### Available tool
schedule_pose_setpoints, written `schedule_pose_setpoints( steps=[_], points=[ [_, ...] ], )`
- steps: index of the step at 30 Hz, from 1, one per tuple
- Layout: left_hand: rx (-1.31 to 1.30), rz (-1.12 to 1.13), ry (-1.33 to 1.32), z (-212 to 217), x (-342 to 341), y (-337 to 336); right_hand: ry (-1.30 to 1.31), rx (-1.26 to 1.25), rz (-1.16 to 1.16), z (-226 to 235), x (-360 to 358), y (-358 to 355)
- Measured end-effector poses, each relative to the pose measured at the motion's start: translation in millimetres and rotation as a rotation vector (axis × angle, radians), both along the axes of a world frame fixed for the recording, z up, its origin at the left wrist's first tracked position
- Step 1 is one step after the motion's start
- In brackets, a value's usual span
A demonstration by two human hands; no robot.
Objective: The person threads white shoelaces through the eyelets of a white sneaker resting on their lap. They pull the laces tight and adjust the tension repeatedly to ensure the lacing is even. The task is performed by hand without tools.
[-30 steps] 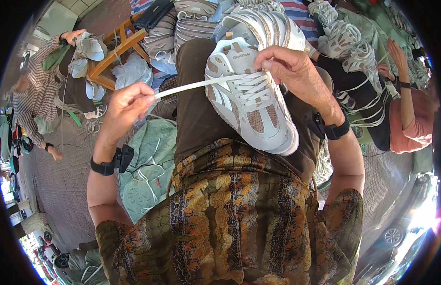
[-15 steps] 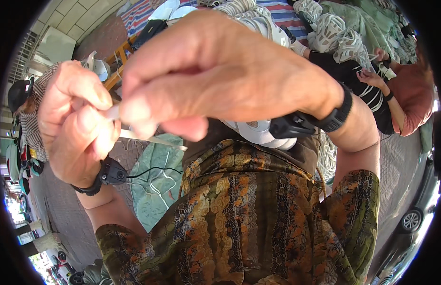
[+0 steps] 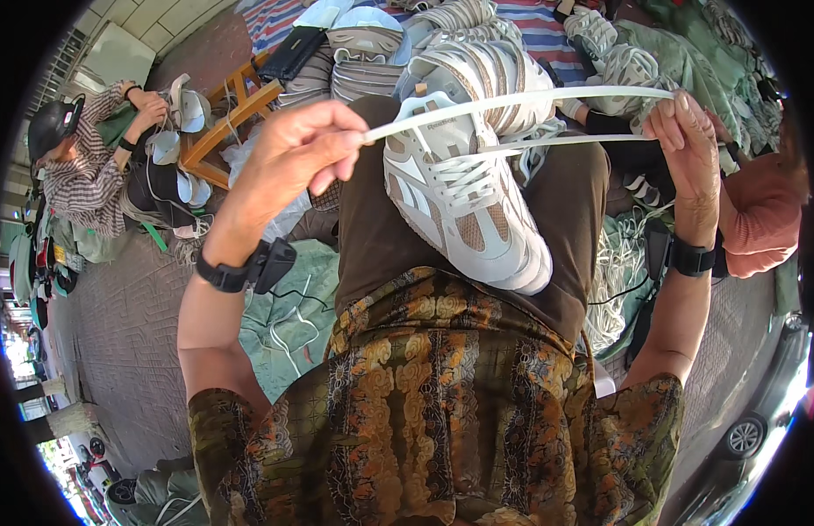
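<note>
At the brick ground's (image 3: 126,351) left edge, a person (image 3: 82,188) is near a wooden frame (image 3: 236,123). The left hand (image 3: 293,158) pinches a white lace (image 3: 512,99). The gray shoe (image 3: 464,212) sits on the brown lap (image 3: 363,202), toe by its near edge. The right hand (image 3: 690,158), well apart, pinches lace too. A dark car (image 3: 753,412) stands at the ground's right edge.

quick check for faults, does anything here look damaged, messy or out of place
No damage shows on the shoe. What looks untidy is the heap of white cords beside the right leg, its strands loosely tangled.
</note>
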State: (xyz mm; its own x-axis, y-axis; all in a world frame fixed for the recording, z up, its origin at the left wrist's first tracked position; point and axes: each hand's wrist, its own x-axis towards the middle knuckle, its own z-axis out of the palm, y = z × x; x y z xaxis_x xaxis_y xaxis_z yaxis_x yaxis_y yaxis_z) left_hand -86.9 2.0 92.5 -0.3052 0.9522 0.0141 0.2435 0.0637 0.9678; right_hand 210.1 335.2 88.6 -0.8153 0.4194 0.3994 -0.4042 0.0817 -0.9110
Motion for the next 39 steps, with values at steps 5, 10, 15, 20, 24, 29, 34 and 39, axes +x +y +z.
schedule_pose_setpoints(
  steps=[5, 10, 15, 20, 24, 29, 34, 39],
  points=[
    [-0.129, -0.100, 0.046, -16, 10, 34, -0.344, 0.195, -0.307, -41, 3, 24],
    [-0.110, -0.138, 0.088, -28, 23, 61, -0.519, 0.741, -0.490, -56, -35, -9],
    [-0.012, -0.162, 0.072, -26, 37, 77, -0.369, 0.322, 0.058, -22, -87, -97],
    [0.056, -0.111, 0.094, -24, 43, 73, -0.441, 0.201, 0.290, -18, -120, -117],
    [0.155, -0.092, 0.126, -35, 39, 68, -0.445, 0.182, 0.389, -25, -126, -115],
    [0.048, -0.125, 0.146, -34, 39, 67, -0.547, 0.336, 0.297, -27, -120, -112],
    [0.093, -0.095, 0.220, -33, 33, 72, -0.458, 0.408, 0.220, -37, -114, -104],
    [0.116, 0.092, 0.529, -46, 6, 84, -0.343, 0.556, -0.004, -57, -113, -94]
  ],
)
